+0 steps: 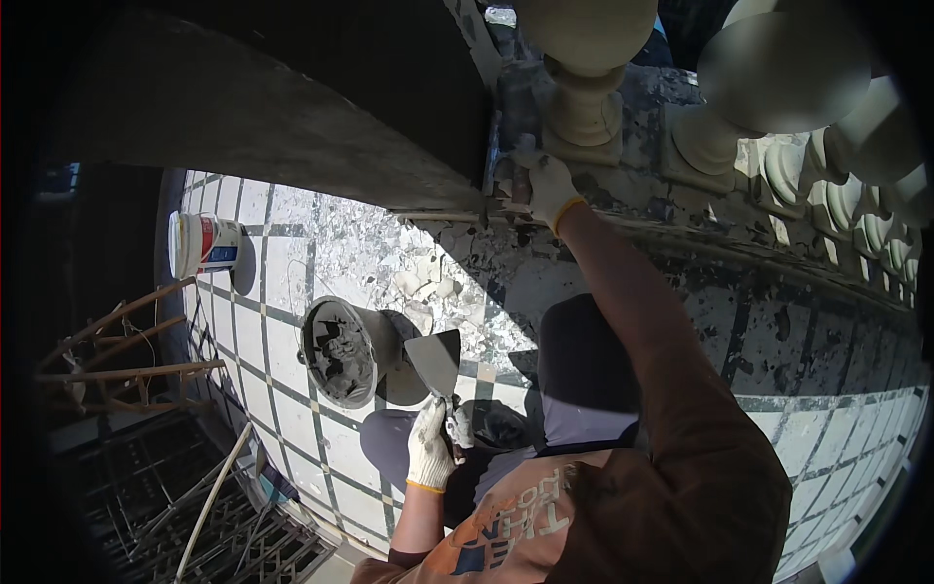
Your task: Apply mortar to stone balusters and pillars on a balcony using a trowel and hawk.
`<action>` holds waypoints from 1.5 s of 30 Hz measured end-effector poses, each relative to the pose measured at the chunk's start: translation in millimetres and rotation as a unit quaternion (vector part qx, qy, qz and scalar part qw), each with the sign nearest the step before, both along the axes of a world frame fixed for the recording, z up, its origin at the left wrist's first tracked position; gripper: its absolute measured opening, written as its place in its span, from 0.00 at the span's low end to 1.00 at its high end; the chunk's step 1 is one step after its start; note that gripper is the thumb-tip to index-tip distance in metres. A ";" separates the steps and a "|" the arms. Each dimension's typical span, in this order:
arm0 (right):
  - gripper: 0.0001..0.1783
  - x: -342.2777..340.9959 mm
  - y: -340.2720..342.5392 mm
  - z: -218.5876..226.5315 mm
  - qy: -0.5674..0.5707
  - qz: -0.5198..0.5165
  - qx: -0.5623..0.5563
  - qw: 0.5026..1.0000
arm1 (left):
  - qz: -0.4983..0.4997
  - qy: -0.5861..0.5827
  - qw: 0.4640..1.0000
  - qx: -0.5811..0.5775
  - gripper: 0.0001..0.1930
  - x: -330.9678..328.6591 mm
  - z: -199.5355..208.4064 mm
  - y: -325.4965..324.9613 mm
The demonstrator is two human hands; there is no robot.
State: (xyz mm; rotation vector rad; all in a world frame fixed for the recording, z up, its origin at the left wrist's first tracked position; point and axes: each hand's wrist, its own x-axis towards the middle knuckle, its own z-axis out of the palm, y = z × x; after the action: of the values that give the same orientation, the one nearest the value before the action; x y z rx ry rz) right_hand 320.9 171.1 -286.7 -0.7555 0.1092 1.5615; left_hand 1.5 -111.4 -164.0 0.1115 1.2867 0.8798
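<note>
My left hand (430,450), in a white knit glove with a yellow cuff, is closed round the handle of a putty knife (435,362). The knife's broad flat blade points up and away from me, beside a bucket (340,352) with pale lumpy material in it. Reaching far forward, my gloved right hand (553,189) is at the ledge (608,180) under the balusters, close to the foot of the nearest baluster (582,112) and the wall corner. Its fingers are closed at the ledge surface; what they hold is too small or hidden to name.
Flakes and broken pieces (428,287) litter the tiled floor (282,331) past the bucket. A white tub with a coloured label (206,243) lies at the left, near a wooden frame (126,341). A dark slanting wall (321,117) rises ahead; more balusters (705,141) line the right.
</note>
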 end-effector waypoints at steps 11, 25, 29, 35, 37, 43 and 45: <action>0.05 9.6 11.8 22.9 0.005 0.046 0.076 0.996 | -0.007 -0.036 0.999 0.017 0.12 -21.3 3.3 -11.7; 0.11 20.6 20.3 271.8 -0.057 0.021 0.264 0.963 | -0.035 -0.079 0.994 0.070 0.10 -8.5 30.9 6.4; 0.12 20.2 8.7 355.9 -0.038 0.036 0.325 0.944 | -0.049 -0.090 0.989 0.102 0.10 -9.2 44.6 17.0; 0.10 17.6 12.2 437.5 -0.044 0.015 0.374 0.926 | -0.030 -0.094 0.988 0.118 0.11 -8.4 48.3 26.7; 0.09 16.2 18.2 461.8 -0.027 0.014 0.383 0.923 | -0.036 -0.086 0.988 0.123 0.11 -5.2 49.8 27.6; 0.11 15.4 19.5 532.1 -0.047 0.033 0.423 0.904 | -0.042 -0.092 0.987 0.129 0.12 5.2 51.4 35.8; 0.12 19.4 23.2 540.7 -0.094 0.046 0.415 0.904 | -0.040 -0.096 0.986 0.128 0.12 7.8 51.9 37.0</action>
State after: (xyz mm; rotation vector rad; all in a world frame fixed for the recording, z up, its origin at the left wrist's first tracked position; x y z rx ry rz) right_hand 340.3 194.3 254.1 -0.2212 -0.7088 1.4244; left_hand 9.3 -74.4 -112.1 0.2743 0.9799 0.9595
